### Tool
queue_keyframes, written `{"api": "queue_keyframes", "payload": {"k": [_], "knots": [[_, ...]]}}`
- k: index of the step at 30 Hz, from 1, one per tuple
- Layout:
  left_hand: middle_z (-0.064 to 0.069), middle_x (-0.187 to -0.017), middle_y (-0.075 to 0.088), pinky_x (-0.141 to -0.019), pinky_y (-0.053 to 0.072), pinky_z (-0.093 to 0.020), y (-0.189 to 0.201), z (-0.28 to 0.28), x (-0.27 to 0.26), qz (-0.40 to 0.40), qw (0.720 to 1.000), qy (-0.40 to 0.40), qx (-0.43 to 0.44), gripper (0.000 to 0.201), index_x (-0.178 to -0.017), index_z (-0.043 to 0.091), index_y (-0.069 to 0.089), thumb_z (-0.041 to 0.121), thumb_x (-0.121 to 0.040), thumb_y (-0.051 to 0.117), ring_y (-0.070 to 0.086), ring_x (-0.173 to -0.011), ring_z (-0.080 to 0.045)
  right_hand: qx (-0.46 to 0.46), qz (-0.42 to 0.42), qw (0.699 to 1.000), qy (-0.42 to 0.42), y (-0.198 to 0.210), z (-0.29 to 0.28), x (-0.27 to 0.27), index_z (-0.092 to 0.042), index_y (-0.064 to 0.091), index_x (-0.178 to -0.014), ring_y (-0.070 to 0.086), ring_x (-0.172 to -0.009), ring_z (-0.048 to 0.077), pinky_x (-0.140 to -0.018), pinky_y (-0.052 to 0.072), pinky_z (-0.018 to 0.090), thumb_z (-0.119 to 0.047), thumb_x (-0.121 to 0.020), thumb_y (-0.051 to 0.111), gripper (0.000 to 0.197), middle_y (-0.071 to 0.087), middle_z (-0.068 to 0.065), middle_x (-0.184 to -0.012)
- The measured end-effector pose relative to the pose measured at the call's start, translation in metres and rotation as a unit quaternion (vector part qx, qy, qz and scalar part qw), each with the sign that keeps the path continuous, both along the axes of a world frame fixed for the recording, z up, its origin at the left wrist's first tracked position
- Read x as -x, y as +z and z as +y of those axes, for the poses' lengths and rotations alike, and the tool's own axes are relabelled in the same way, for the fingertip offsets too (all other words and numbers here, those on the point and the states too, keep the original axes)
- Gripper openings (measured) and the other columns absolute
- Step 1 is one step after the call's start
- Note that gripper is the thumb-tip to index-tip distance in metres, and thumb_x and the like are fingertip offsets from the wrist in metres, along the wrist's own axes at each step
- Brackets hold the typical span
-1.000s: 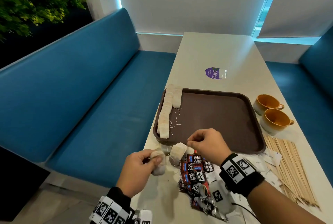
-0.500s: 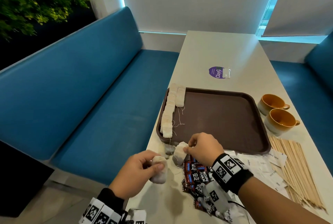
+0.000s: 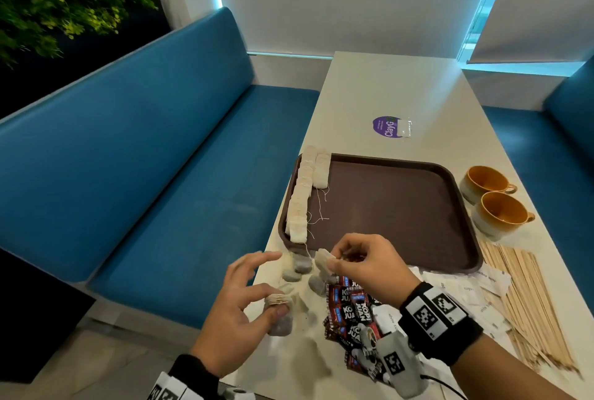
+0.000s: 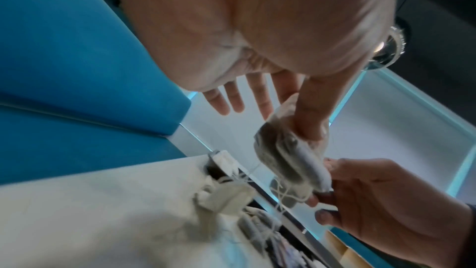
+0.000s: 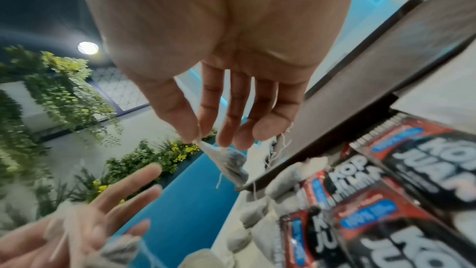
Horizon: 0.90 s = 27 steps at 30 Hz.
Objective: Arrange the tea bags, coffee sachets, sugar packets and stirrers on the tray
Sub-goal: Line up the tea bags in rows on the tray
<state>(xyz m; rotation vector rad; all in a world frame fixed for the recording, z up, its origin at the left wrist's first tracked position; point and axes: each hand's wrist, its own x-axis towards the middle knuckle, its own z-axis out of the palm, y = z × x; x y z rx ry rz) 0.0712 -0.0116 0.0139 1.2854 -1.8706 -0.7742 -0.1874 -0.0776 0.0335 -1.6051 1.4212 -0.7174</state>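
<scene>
Nearest, at about 7 o'clock from the tray, the left hand (image 3: 238, 312) holds a tea bag (image 3: 279, 309) under its thumb against the lower fingers, while the index and middle fingers are stretched out. Just past it, at 6 o'clock from the tray, the right hand (image 3: 363, 266) pinches a second tea bag (image 3: 322, 259) by its top edge between thumb and forefinger; the other fingers are loosely curled. This bag hangs just off the near rim of the tray (image 3: 385, 206). A few loose tea bags (image 3: 297, 266) lie on the worktop (image 3: 395, 90) between the hands, coffee sachets (image 3: 348, 306) under the right wrist, sugar packets (image 3: 466, 287) and stirrers (image 3: 527, 300) out at 4 o'clock.

Farther on, two rows of tea bags (image 3: 303, 193) run along the tray's 9 o'clock edge, the inner row much the shorter.

The step in hand looks to be the tea bags, with the other three kinds not yet begun. Next, the pinched bag probably goes to the near end of the short inner row, laid flat with its string clear of its neighbours.
</scene>
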Motion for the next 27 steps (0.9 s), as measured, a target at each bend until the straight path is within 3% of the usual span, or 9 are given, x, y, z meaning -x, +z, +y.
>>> {"api": "queue_keyframes", "payload": {"k": [2,6,10,12,15,17,20,24,27], "knots": [[0.014,-0.149,0.050,-0.112,0.034,-0.033,0.007,-0.003,0.010,0.021,0.999,-0.031,0.012,0.015,-0.079,0.035,0.075,0.022,-0.084,0.079,0.036,-0.145,-0.020,0.010,0.001,0.999,0.036,0.007,0.006,-0.002,-0.022,0.074,-0.077,0.056,-0.056,0.002,-0.058,0.049,0.026,-0.036,-0.082,0.085,0.018,0.071,0.000,-0.071],[0.013,-0.146,0.054,-0.110,0.037,-0.024,0.013,-0.010,0.026,0.025,0.996,-0.089,0.011,0.024,-0.087,0.036,0.076,0.013,-0.085,0.079,0.048,-0.138,-0.015,0.046,0.044,0.989,0.133,0.021,0.013,-0.007,-0.025,0.076,-0.079,0.059,-0.065,0.002,-0.061,0.045,0.013,-0.030,-0.081,0.087,0.012,0.068,-0.014,-0.076],[0.011,-0.112,0.071,-0.091,0.051,-0.026,0.008,-0.011,0.030,0.052,0.995,-0.079,-0.009,0.019,-0.090,0.024,0.080,0.006,-0.084,0.076,0.068,-0.107,-0.014,0.054,0.038,0.987,0.148,0.026,0.014,-0.008,-0.027,0.076,-0.078,0.061,-0.068,0.004,-0.063,0.046,0.015,-0.029,-0.080,0.087,0.011,0.069,-0.013,-0.078],[0.007,-0.104,0.074,-0.090,0.053,-0.029,0.006,-0.009,0.027,0.071,0.995,-0.068,-0.016,0.025,-0.092,0.023,0.082,0.001,-0.084,0.075,0.071,-0.102,-0.017,0.041,0.025,0.987,0.153,0.027,0.014,-0.008,-0.025,0.077,-0.081,0.061,-0.066,0.004,-0.062,0.048,0.018,-0.032,-0.081,0.086,0.011,0.071,-0.010,-0.080],[0.000,-0.104,0.076,-0.090,0.054,-0.034,0.005,-0.003,0.017,0.106,0.993,-0.044,-0.034,0.017,-0.093,0.026,0.082,0.012,-0.087,0.075,0.071,-0.102,-0.022,0.012,0.016,0.991,0.129,0.023,0.008,-0.012,-0.027,0.077,-0.088,0.062,-0.064,0.005,-0.061,0.050,0.019,-0.037,-0.086,0.081,0.011,0.074,-0.003,-0.081],[-0.001,-0.102,0.076,-0.088,0.054,-0.032,0.004,-0.001,0.010,0.141,0.989,-0.002,-0.041,0.015,-0.091,0.028,0.083,0.016,-0.087,0.076,0.071,-0.101,-0.023,-0.002,0.082,0.990,0.112,0.015,0.001,-0.016,-0.028,0.076,-0.090,0.059,-0.061,0.000,-0.060,0.050,0.018,-0.035,-0.087,0.079,0.008,0.071,-0.007,-0.077],[0.000,-0.097,0.076,-0.081,0.054,-0.024,-0.002,0.001,0.003,0.171,0.980,0.090,-0.039,0.018,-0.086,0.028,0.083,0.010,-0.082,0.079,0.072,-0.095,-0.020,-0.019,0.225,0.962,0.156,0.003,-0.002,-0.026,-0.026,0.075,-0.093,0.063,-0.071,0.004,-0.069,0.053,0.024,-0.031,-0.084,0.078,0.011,0.067,-0.011,-0.078],[-0.002,-0.091,0.075,-0.078,0.053,-0.018,0.000,-0.004,-0.002,0.225,0.962,0.149,-0.028,0.018,-0.084,0.024,0.083,0.008,-0.079,0.078,0.071,-0.089,-0.015,-0.019,0.272,0.934,0.231,-0.011,0.003,-0.047,-0.028,0.070,-0.106,0.058,-0.085,0.010,-0.079,0.054,0.031,-0.030,-0.077,0.086,0.034,0.062,-0.008,-0.099],[-0.005,-0.087,0.074,-0.075,0.055,-0.025,0.002,-0.007,-0.001,0.252,0.956,0.148,-0.033,0.011,-0.083,0.018,0.083,0.009,-0.079,0.078,0.071,-0.083,-0.019,-0.003,0.288,0.929,0.232,-0.018,0.005,-0.060,-0.030,0.060,-0.115,0.056,-0.098,0.014,-0.086,0.055,0.038,-0.040,-0.067,0.091,0.058,0.051,-0.007,-0.113]]}}
